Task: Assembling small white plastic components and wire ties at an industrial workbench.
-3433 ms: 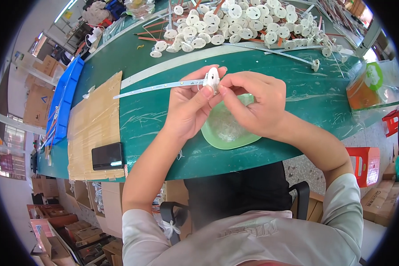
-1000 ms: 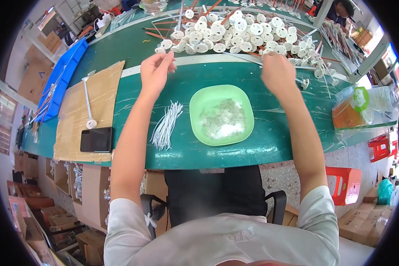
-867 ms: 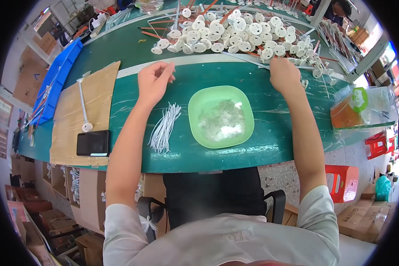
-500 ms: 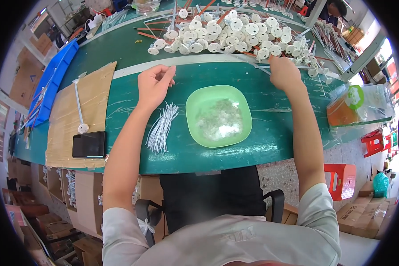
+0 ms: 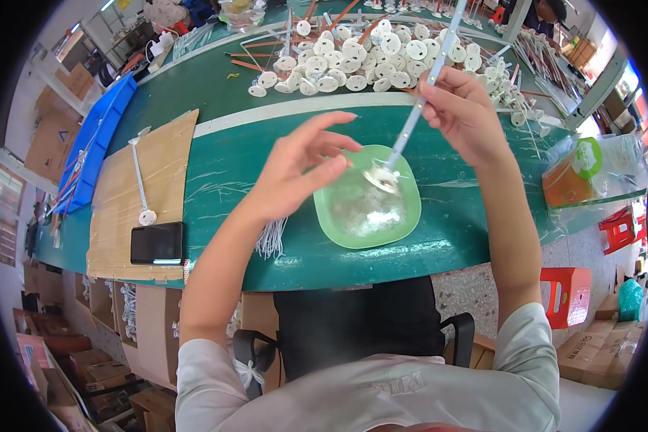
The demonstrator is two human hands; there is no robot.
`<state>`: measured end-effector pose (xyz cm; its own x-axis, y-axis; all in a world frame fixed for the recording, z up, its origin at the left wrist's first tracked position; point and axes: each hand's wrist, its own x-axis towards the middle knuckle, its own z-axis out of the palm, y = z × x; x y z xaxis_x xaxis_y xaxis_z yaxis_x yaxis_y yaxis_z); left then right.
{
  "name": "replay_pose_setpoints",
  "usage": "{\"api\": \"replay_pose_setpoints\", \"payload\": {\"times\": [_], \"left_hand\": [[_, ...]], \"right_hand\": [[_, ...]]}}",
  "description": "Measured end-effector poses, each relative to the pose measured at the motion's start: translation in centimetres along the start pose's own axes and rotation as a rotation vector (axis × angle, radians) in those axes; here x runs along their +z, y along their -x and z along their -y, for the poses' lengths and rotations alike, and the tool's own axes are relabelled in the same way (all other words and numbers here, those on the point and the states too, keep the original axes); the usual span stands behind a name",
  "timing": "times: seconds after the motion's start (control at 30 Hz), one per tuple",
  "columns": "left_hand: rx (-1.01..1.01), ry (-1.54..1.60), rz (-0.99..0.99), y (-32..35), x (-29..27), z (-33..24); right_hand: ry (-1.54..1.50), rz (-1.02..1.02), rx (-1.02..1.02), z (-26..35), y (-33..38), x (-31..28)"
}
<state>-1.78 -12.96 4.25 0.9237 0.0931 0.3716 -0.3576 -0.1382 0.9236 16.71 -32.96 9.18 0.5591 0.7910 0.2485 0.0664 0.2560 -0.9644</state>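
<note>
Right at the near side, a chair (image 5: 462, 333) pokes its black armrests out below the bench (image 5: 446, 241). Taking the bowl (image 5: 368, 242) as the clock's centre, a red stool (image 5: 570, 297) stands on the floor at about four o'clock. Just below nine, a dark phone (image 5: 157, 243) lies on a sheet of cardboard (image 5: 115, 237). Nearer the bowl, towards eight, white cords (image 5: 271, 241) lie in a bundle, partly hidden by the left arm.

The bowl is green and shallow, with clear, shiny bits (image 5: 371, 216) inside. Over its far part hangs the disc (image 5: 380, 180), white and tilted, at the lower end of a pale strip (image 5: 412, 119); whether it touches the bowl I cannot tell. The left hand (image 5: 295, 169) is at ten, just beside the disc, its fingers spread and slightly curled. The right hand (image 5: 468, 119) is between one and two, its fingers pinching the strip, which slants up towards one.

At nine, a second strip (image 5: 140, 176) lies on the cardboard, its round end near the phone. Beyond it is a blue tray (image 5: 101, 147). A clear bag (image 5: 608, 169) with something orange sits at three.

Further off, at twelve, white discs and strips form a pile (image 5: 392, 57). Farthest, between one and two, sits another person (image 5: 543, 18).
</note>
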Motion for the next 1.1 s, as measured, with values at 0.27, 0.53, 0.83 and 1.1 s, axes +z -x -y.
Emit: {"api": "replay_pose_setpoints", "payload": {"times": [0.27, 0.53, 0.83, 1.1], "left_hand": [[-0.239, -0.015, 0.315, 0.4, 0.0, -0.2], [-0.205, 0.430, 0.143, 0.1, 0.1, 1.1], [-0.123, 0.551, 0.053, 0.7, 0.2, 1.6], [-0.087, 0.479, 0.115, 0.6, 0.2, 2.2]], "right_hand": [[-0.242, -0.123, 0.074, -3.7, -0.7, 2.2], [0.626, -0.314, -0.679, -4.7, 1.3, 5.3], [0.872, -0.030, -1.223, -5.5, 1.3, 6.0], [0.950, -0.100, -1.190, -5.6, 2.1, 6.1]]}}
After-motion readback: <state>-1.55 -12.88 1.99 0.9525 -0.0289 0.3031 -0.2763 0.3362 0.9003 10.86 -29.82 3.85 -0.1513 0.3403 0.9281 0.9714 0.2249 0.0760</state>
